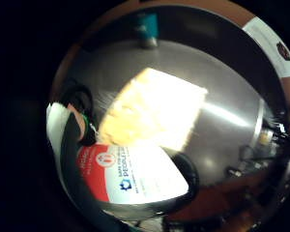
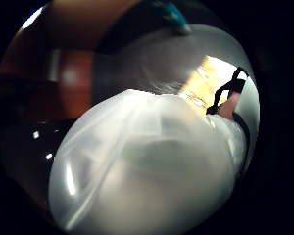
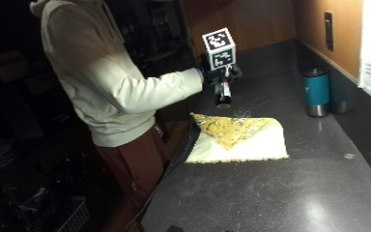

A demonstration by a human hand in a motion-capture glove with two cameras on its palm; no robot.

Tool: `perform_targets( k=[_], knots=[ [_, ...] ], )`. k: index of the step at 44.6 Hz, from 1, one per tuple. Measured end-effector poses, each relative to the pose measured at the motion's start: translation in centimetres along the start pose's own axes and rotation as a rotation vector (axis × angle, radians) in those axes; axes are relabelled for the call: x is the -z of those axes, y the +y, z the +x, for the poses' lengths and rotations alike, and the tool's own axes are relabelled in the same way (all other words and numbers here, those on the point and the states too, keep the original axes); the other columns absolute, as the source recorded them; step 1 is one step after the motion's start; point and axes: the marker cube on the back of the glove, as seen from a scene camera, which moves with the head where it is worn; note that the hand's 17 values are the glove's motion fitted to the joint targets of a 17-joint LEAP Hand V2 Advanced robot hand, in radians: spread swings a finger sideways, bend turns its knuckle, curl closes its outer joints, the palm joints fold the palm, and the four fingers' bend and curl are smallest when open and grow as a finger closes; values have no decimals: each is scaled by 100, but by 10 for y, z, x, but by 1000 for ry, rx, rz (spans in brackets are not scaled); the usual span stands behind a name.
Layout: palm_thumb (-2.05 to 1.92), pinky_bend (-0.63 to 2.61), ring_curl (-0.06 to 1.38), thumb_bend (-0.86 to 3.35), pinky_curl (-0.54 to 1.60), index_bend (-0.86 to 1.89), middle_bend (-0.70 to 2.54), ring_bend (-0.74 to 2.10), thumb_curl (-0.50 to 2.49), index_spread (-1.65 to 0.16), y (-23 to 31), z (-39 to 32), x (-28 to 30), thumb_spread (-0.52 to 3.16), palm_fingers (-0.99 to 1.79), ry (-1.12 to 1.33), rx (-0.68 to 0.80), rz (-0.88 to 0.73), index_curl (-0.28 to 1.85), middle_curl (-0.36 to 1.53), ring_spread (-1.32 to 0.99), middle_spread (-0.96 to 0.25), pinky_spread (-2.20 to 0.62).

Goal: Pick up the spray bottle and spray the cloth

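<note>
Clearly, the spray bottle (image 3: 223, 94) is held upright above the far edge of the yellow cloth (image 3: 237, 137), gripped by the curled fingers of the gloved right hand (image 3: 218, 73); the cloth is spread flat on the dark counter (image 3: 288, 193); a teal tumbler (image 3: 316, 92) is seen beyond.

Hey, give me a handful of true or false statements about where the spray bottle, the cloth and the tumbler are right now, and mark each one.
1. The gloved right hand holds the spray bottle in the air above the counter. True.
2. The yellow cloth lies crumpled in a ball. False: it lies flat on the counter with one corner folded over.
3. The teal tumbler stands upright near the back wall, apart from the cloth. True.
4. The spray bottle rests on the cloth. False: it is held up off the cloth, near its far edge.
5. The tumbler stands on the cloth. False: it stands on the bare counter.
</note>
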Motion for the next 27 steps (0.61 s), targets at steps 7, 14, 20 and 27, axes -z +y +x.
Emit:
perform_targets(
  k=[7,14,20,27],
  knots=[
    [102,33,45,-3,39,39,54,53,73,-16,-31,-71,-30,1,136,-621,125,188,52,48,-18,-14,-23],
    [102,34,45,-3,39,38,52,53,74,-16,-20,-103,-83,3,134,-801,227,87,52,48,-17,-14,-22],
    [102,35,45,-3,39,36,50,53,74,-16,-33,-145,-142,5,134,-851,250,114,52,47,-17,-13,-22],
    [103,36,45,-3,39,35,48,53,74,-16,-16,-169,-216,7,133,-760,390,-112,52,47,-17,-14,-22]
  ],
)
